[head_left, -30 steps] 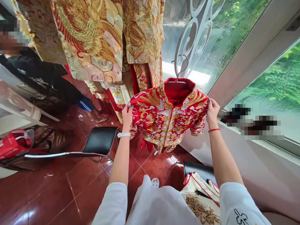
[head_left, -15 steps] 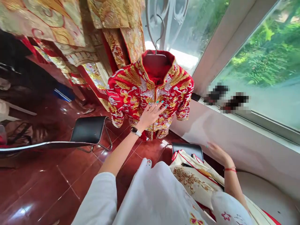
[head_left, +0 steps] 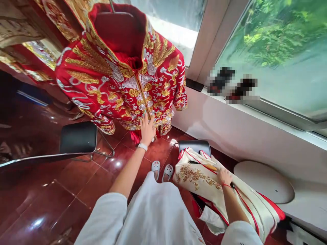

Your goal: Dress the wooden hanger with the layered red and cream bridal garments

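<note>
A red jacket (head_left: 133, 85) with dense gold and silver embroidery hangs on a hanger (head_left: 114, 14) before me. Against its lower front, beside the centre opening, my left hand (head_left: 147, 132) rests with fingers stretched out, holding nothing. At the right lies a cream garment (head_left: 199, 187) with red piping and gold flower embroidery. On that garment, my right hand (head_left: 224, 176) is closed at the near end of a long slim tool (head_left: 211, 167) with a black tip and brown wooden-looking part. Its exact kind is unclear, and my fingers partly hide it.
A black chair (head_left: 78, 137) stands on the glossy red tiled floor (head_left: 68, 182) at left. Another black seat (head_left: 195, 147) shows beyond the cream garment. Window frames (head_left: 206, 44) and a white wall (head_left: 204, 115) are at right. More embroidered garments (head_left: 48, 47) hang at upper left.
The red jacket looks nearer and larger. My left hand sits lower on its front. My right hand came down from the air beside the wall onto the tool on the cream garment.
</note>
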A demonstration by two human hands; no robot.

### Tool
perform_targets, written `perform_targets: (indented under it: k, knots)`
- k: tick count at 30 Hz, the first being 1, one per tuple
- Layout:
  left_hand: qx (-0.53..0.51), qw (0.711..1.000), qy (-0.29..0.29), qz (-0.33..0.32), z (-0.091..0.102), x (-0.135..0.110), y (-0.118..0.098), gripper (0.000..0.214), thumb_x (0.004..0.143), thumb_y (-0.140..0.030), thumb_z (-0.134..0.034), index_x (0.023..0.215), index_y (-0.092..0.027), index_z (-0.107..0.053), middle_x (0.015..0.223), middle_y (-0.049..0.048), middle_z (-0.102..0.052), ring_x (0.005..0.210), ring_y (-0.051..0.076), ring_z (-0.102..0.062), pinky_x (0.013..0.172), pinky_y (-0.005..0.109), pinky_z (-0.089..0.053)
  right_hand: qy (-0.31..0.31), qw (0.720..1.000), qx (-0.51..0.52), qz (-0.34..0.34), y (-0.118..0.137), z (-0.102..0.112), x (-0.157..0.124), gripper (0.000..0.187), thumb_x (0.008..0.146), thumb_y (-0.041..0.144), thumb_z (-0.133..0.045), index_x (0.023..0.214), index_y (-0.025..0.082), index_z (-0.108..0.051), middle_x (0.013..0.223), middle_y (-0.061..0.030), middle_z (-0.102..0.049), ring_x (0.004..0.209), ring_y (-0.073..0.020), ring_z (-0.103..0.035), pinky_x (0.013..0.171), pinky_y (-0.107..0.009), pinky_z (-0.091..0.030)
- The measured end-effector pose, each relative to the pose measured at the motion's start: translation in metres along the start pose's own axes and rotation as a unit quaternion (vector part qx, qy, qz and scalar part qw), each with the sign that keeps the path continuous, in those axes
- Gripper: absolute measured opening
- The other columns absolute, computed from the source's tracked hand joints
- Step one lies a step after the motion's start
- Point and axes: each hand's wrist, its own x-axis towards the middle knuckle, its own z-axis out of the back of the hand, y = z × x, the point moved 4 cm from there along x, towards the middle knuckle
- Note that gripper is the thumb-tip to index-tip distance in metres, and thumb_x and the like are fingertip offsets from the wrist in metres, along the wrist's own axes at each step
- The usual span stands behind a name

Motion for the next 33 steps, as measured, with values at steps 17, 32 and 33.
perform_targets:
  k: [17, 32, 33]
  knots:
    - [-0.211, 0.950, 0.044, 0.224, 0.033, -0.175, 0.063, 0.072, 0.058, -0.032, -0.083, 0.126, -0.025, -0.061, 0.144, 0.0145, -0.057, 0.141, 0.037, -0.046, 0.121, 0.055, -0.023, -0.070, 0.891, 0.151, 0.422, 0.156, 0.140, -0.061, 0.042, 0.094, 0.028, -0.037, 0.118, 0.031, -0.071, 0.114, -0.0072, -0.073, 0.089, -0.0239, -0.073, 0.070, -0.032, -0.058]
    - [-0.441, 0.889, 0.014, 0.124, 0.204, -0.089, 0.017, 0.055, 0.072, -0.071, -0.067, 0.059, -0.020, -0.051, 0.046, -0.0057, -0.039, 0.039, 0.008, -0.034, 0.040, 0.024, -0.027, -0.090, 0.762, 0.358, 0.532, 0.366, 0.332, -0.116, 0.065, 0.093, 0.052, -0.054, 0.152, 0.027, -0.043, 0.116, -0.0087, -0.073, 0.096, -0.0258, -0.071, 0.091, -0.043, -0.056]
    - [-0.446, 0.887, 0.014, 0.122, 0.203, -0.086, 0.017, 0.056, 0.071, -0.072, -0.068, 0.059, -0.020, -0.050, 0.047, -0.0067, -0.036, 0.039, 0.007, -0.032, 0.040, 0.023, -0.025, -0.094, 0.745, 0.388, 0.534, 0.386, 0.339, -0.120, 0.066, 0.094, 0.053, -0.053, 0.153, 0.026, -0.042, 0.114, -0.0095, -0.074, 0.091, -0.0254, -0.072, 0.088, -0.044, -0.057]
